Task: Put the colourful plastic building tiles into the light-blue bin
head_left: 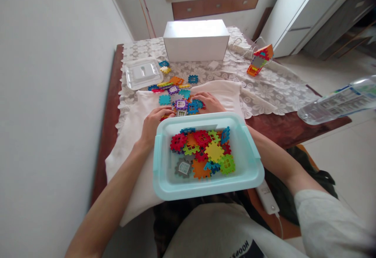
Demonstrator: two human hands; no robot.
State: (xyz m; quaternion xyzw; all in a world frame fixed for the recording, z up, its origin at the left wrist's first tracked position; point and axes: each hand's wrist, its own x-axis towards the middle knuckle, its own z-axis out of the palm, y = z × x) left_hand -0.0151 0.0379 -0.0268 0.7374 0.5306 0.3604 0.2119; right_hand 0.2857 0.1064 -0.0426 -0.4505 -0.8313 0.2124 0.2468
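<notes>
Beyond a pale turquoise tub point(161, 168), both hands rest at a pile of interlocking plastic building tiles on a white cloth point(129, 160). My left hand point(155, 121) lies at the pile's left edge, fingers stretched out and nothing seen in it. Across the pile, my right hand point(209, 103) spreads over its right side, fingertips by a blue tile point(192, 107). Between them are a purple window tile point(181, 104) and a grey window tile point(181, 113). Inside the tub, more tiles lie loose, including a yellow one point(214, 152). Its far rim hides the pile's near part.
A clear lid point(143, 73) lies at the back left, before a white box point(196, 42). At the back right stands a small tile house point(260, 60). A clear plastic bottle point(337, 100) is at the right edge, and a power strip point(267, 197) lies lower right.
</notes>
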